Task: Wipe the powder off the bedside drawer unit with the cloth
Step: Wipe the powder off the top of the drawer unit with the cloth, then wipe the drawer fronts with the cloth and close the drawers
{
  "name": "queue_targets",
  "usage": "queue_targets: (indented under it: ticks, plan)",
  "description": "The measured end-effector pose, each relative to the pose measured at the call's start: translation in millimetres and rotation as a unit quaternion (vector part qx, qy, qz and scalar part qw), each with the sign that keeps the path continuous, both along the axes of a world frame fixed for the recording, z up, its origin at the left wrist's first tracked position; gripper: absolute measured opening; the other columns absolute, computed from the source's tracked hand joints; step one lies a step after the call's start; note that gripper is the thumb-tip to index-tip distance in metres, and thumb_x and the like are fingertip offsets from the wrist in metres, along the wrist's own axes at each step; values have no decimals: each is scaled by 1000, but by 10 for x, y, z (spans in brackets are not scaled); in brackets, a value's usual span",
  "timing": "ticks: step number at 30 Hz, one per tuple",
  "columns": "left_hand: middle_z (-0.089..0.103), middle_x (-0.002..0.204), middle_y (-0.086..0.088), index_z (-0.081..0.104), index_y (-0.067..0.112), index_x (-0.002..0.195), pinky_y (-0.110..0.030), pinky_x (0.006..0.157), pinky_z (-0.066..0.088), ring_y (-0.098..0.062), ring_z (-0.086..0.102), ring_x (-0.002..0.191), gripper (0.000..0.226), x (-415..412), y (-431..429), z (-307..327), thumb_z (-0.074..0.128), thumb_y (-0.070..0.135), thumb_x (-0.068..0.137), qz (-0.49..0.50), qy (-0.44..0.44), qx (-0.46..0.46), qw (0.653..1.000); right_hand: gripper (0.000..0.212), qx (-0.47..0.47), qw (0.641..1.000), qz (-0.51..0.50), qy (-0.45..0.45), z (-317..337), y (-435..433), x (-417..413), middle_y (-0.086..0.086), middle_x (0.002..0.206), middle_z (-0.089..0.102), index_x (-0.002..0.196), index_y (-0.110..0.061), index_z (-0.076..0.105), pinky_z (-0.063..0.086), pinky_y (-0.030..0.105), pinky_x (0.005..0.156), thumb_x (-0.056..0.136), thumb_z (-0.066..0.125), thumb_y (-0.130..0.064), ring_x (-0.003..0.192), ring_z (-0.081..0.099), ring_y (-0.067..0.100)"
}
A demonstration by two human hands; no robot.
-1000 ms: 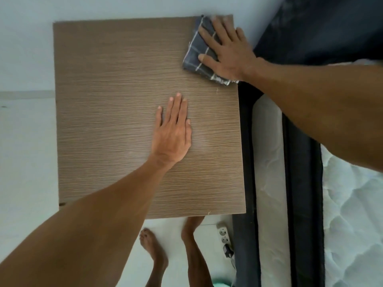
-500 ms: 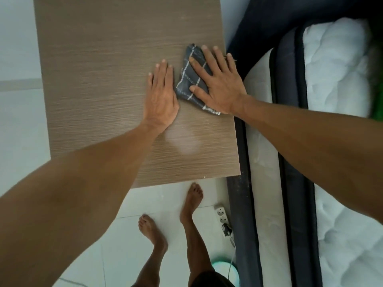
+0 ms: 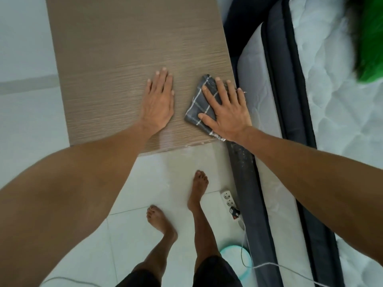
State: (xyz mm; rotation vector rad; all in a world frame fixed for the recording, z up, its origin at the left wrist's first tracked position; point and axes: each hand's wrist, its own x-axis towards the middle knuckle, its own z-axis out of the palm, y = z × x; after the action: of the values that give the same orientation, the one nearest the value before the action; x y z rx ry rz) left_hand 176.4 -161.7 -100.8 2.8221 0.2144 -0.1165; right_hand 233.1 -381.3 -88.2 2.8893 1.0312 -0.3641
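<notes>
The wood-grain top of the bedside drawer unit fills the upper middle of the head view. My right hand presses flat on a dark grey checked cloth at the unit's near right corner. My left hand lies flat and open on the top just left of the cloth, fingers together. A faint pale smear of powder shows along the near edge between my hands.
A mattress on a dark bed frame runs close along the unit's right side. On the white tiled floor below are my bare feet, a power strip with a cable, and a teal round object.
My right hand has dragged the cloth from the far right corner toward me to the near right corner. The pale powder patch seen half a second ago is mostly gone.
</notes>
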Motion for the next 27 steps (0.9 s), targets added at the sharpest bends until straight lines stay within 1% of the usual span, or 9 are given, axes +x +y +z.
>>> queue_targets:
  ticks: [4, 7, 11, 14, 17, 19, 21, 25, 27]
  plan:
    - [5, 162, -12, 10, 7, 153, -45, 121, 2, -27, 3, 150, 55, -342, 4, -16, 17, 30, 104, -15, 37, 19, 999, 70, -10, 999, -33, -10, 19, -29, -341, 11, 165, 8, 157, -31, 11, 18, 56, 117, 96, 14, -66, 147, 16, 39]
    - [-2, 163, -10, 2, 10, 154, -46, 120, -1, -26, -4, 150, 58, -594, 11, -16, 13, 36, 104, -27, 60, 27, 997, 62, 9, 999, -43, -16, 39, 24, -530, 9, 163, 17, 155, -28, 21, 28, 54, 112, 101, 24, -56, 143, 25, 37]
    - [-8, 163, -8, -3, 12, 154, -49, 118, -1, -27, -7, 149, 60, -862, 43, 23, 11, 42, 103, -45, 78, 25, 996, 53, 34, 997, -53, -35, 67, 123, -782, 11, 154, 36, 149, -20, 38, 43, 52, 93, 102, 38, -43, 116, 46, 39]
    - [-8, 162, -8, -3, 12, 154, -50, 119, 0, -27, -7, 149, 61, -1038, 57, 52, 11, 42, 103, -50, 82, 27, 995, 51, 30, 998, -48, -35, 20, 175, -986, 17, 145, 44, 145, -13, 41, 45, 46, 86, 99, 45, -34, 101, 50, 36]
    - [-7, 163, -8, -2, 13, 154, -49, 119, 0, -26, -5, 150, 61, -1203, 26, 52, 12, 42, 103, -42, 80, 37, 995, 72, -4, 999, -35, -1, 21, 176, -1258, 24, 145, 37, 147, -5, 33, 46, 49, 90, 84, 68, -11, 107, 49, 40]
    - [-6, 163, -8, -3, 14, 154, -49, 119, 1, -26, -5, 150, 60, -1326, -10, 33, 13, 41, 103, -33, 80, 43, 995, 84, 2, 999, -33, 20, 99, 143, -1470, 29, 145, 34, 148, -2, 32, 48, 53, 89, 74, 73, -1, 104, 50, 44]
    - [-5, 163, -8, -2, 13, 154, -50, 120, 4, -27, -3, 150, 59, -1488, -37, 13, 15, 38, 104, -29, 74, 52, 995, 83, 9, 999, -21, 39, 137, 96, -1651, 27, 143, 35, 148, -4, 33, 49, 53, 91, 75, 73, -1, 106, 49, 43]
    - [2, 163, -10, 5, 10, 154, -50, 121, 8, -28, 2, 150, 57, -1935, -112, -2, 23, 30, 104, -21, 49, 31, 998, 58, 26, 993, 4, 117, 87, -77, -1913, 16, 138, 40, 143, -14, 39, 49, 49, 97, 89, 62, -17, 116, 48, 35]
    - [7, 162, -11, 11, 8, 154, -48, 120, 13, -28, 8, 150, 55, -2168, -163, -4, 25, 25, 104, -9, 33, 17, 999, 53, 35, 991, -4, 126, 47, -144, -1992, 14, 137, 42, 141, -15, 42, 50, 47, 95, 91, 59, -22, 116, 49, 34]
